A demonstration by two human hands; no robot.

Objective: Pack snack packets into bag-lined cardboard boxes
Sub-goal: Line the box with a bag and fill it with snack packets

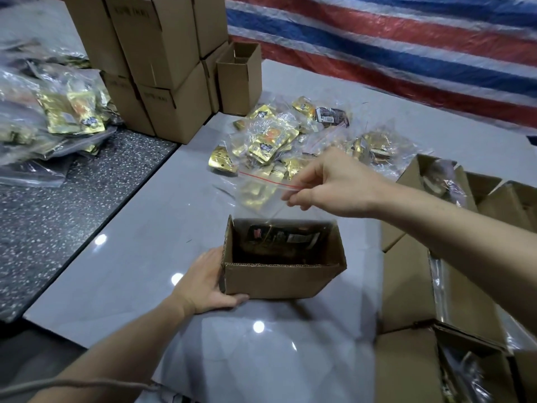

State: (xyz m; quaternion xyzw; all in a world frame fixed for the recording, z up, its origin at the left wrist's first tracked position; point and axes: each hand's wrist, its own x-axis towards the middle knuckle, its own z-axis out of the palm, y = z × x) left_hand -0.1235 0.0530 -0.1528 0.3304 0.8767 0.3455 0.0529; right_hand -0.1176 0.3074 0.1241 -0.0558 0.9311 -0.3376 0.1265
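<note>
Packing workspace — stacked cardboard boxes (pixel 157 53); bagged snack packets (pixel 273 135); striped tarp (pixel 406 39).

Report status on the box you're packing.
Left hand steadying open box. Right hand pinching zip bag by its red strip, lower end inside box. Nothing blocking the box mouth.

glossy grey table (pixel 139 257), speckled dark floor (pixel 58 213), striped tarp (pixel 406 45) behind.
</note>
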